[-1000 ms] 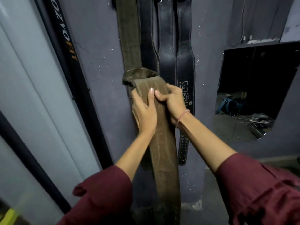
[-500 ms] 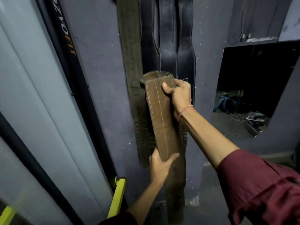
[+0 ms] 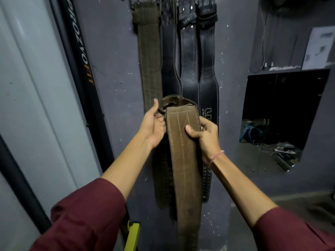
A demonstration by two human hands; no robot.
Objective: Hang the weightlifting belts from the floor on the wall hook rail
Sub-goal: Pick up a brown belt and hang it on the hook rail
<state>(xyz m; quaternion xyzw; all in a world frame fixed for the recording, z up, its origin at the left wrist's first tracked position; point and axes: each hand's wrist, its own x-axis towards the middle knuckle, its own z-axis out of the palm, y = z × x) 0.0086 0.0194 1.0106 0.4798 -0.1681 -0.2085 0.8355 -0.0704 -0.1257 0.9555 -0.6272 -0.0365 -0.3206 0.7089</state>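
Head view: "PROZVOFIT" black post

The hook rail is mostly cut off by the top edge; the brown belt runs out below, and its buckle end is blurred

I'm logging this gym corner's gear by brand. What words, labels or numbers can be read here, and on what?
"PROZVOFIT", partly cut off at the top: on the black upright bar left of the belts.
"U", large, with small blurred letters beside it: on the rightmost black belt.
Small pale print on the black belts' keeper loops: too small to read.
White sheet on the right wall: blurred, unreadable.
Brown belt in both hands: stitching only.
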